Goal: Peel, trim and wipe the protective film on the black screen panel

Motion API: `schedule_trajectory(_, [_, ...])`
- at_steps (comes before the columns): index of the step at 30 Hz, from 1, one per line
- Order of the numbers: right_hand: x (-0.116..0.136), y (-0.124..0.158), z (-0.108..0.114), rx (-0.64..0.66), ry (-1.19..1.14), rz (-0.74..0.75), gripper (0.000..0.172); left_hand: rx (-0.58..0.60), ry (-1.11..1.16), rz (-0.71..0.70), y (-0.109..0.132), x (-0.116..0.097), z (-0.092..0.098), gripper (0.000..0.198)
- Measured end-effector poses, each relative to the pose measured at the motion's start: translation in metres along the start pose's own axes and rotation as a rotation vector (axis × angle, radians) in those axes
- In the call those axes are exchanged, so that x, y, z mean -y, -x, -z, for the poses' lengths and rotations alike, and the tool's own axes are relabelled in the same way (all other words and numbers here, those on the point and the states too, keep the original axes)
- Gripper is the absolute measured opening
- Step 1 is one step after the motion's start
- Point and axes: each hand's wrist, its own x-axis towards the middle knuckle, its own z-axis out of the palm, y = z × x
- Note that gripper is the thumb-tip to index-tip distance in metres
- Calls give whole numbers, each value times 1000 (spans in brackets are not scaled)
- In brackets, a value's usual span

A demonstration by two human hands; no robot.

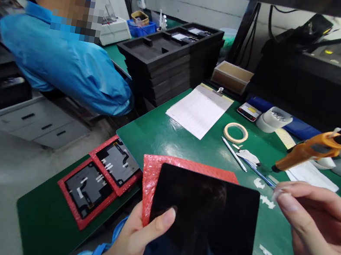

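Observation:
My left hand (140,239) is closed on a black glossy tablet screen (206,222), thumb on its face at the left edge. Behind the screen lies red bubble wrap (150,176), which sticks out at its top, left and lower right. My right hand (317,228) is raised right of the screen, thumb and forefinger pinched together. What sits between those fingertips, if anything, is too small to make out. Just beyond them is the end of a blue pen-like stick (259,175). An orange electric screwdriver (312,148) hangs above the right hand.
On the green table (143,129) are a clipboard with paper (202,109), a tape roll (235,133), a white pen (234,154) and paper scraps (267,202). Two tablet parts (88,190) rest on red wrap at lower left. Black trays (168,65) stand stacked behind; a co-worker (65,65) sits left.

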Motion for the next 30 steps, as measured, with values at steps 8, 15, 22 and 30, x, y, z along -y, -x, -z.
schedule_trajectory(8, [17,-10,-11,219,-1,27,18,-83,20,3,-1,5,-1,67])
schedule_trajectory(15, [14,-8,-22,259,6,97,16,-175,-77,-94,1,22,13,74])
schedule_trajectory(22, [15,3,-26,220,73,180,54,-201,-71,-114,1,25,9,84])
schedule_trajectory(30, [13,8,-27,191,38,182,55,-193,-57,-92,-2,28,13,84])
